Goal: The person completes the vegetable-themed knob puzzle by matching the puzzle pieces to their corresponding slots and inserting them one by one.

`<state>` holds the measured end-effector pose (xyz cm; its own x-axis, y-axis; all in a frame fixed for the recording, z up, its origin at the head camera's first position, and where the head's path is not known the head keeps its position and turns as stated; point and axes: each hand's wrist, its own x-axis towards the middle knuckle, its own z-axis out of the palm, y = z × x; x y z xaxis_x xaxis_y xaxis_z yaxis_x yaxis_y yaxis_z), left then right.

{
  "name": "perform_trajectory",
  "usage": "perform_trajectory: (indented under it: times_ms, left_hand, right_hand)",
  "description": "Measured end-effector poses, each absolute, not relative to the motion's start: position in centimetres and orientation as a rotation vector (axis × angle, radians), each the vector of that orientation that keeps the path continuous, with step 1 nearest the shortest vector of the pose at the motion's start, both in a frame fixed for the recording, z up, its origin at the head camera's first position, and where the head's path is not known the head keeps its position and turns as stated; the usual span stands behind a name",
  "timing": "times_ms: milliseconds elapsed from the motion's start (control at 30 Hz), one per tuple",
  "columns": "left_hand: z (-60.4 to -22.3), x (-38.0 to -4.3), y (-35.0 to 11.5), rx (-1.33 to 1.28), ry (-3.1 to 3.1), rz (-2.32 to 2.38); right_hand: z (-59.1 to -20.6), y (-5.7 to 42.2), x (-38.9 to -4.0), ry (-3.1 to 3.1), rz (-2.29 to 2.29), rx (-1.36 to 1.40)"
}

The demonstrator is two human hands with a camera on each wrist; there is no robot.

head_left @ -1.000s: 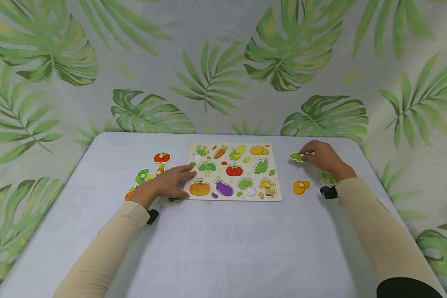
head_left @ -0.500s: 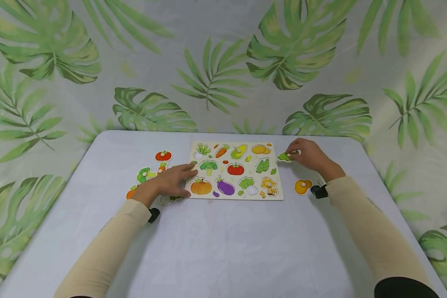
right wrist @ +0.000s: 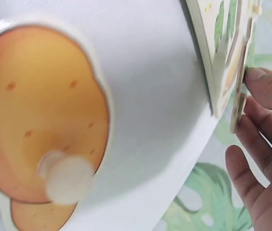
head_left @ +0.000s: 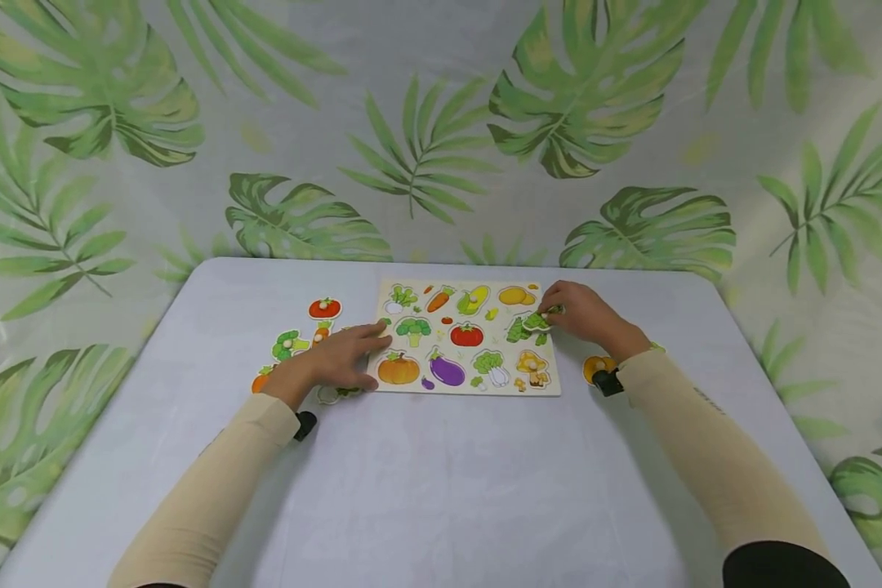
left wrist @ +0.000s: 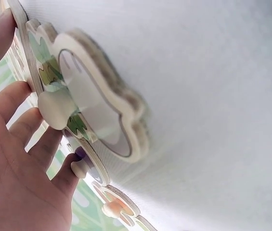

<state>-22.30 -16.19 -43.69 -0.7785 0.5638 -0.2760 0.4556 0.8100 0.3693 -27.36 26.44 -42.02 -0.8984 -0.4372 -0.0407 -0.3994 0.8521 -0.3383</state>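
My left hand (head_left: 341,357) rests with spread fingers on the left edge of the wooden vegetable puzzle board (head_left: 510,390). In the left wrist view its thumb and a fingertip touch the board's edge, close beside a knobbed green-and-white vegetable piece (left wrist: 90,96). My right hand (head_left: 588,314) pinches a leafy green puzzle piece (head_left: 535,324) over the board's right side, where it overlaps the printed green vegetable. Seen from the right wrist, that piece stands edge-on between thumb and fingers, close to the board. Below the right wrist lies a knobbed orange-yellow potato piece (right wrist: 44,96).
Left of the board lie several loose pieces: a tomato (head_left: 325,309), a carrot (head_left: 321,332), a broccoli (head_left: 288,345) and an orange one (head_left: 260,380) partly behind the left hand. Another green piece is mostly hidden behind the right wrist. A leaf-patterned cloth (head_left: 426,229) hangs behind the white table (head_left: 441,482).
The right hand has carried the green piece leftward from the table right of the board to over the board's right side. My left hand has stayed at the board's left edge.
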Motion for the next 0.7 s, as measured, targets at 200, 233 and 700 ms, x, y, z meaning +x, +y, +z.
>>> perform_trajectory:
  times_ms: [200,233,700]
  left_hand:
    - [-43.8,-22.4,-16.1,0.775,2.618,0.392]
    - [-43.8,-22.4,-16.2,0.774,2.617,0.394]
    - [-43.7,-22.3,-16.1,0.759,2.616,0.394]
  right_hand:
    - [-41.9,25.1,-27.2,2.891,-0.449,-0.717]
    - [-42.0,24.9,-27.2,2.890,-0.444,-0.721]
    - [-42.6,23.2,-27.7,2.856,-0.430,-0.693]
